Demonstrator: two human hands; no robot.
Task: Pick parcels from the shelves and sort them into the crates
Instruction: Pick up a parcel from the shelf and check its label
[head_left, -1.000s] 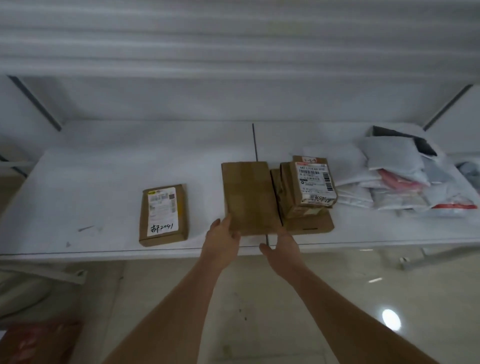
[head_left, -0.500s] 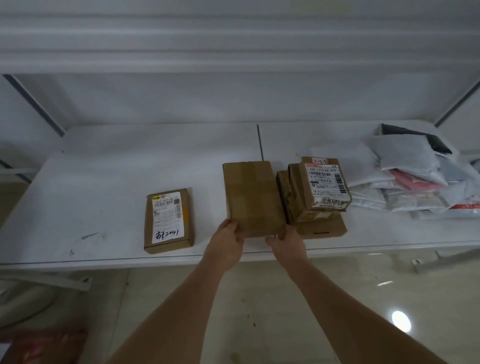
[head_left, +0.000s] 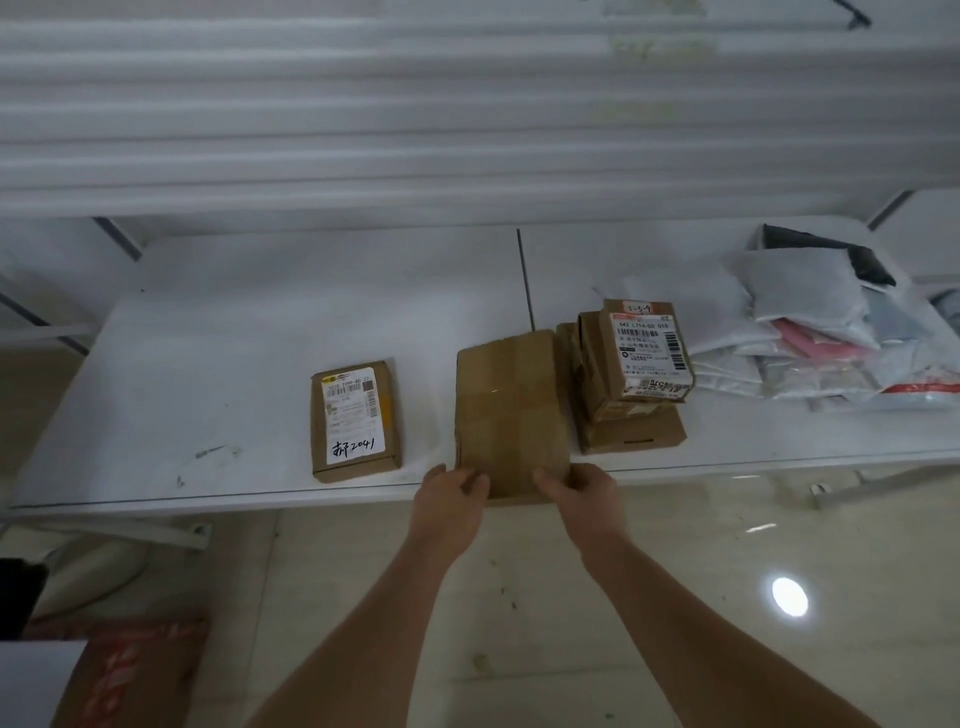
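From the head view, both hands grip the near end of a plain brown parcel (head_left: 511, 410) at the front edge of the white shelf (head_left: 208, 364): the left hand (head_left: 451, 499) curls its thumb over the near-left corner and the right hand (head_left: 582, 493) does the same at the near-right corner. The parcel's near end juts over the shelf's edge. To its left, apart, lies a labelled small box (head_left: 354, 420); just beside it on the right is a stack of boxes (head_left: 631, 374), with a heap of poly mailers (head_left: 821, 332) beyond.

Parcel sorting depot, white shelf (head_left: 249, 374), labelled cardboard boxes (head_left: 647, 348), poly mailers (head_left: 810, 312)
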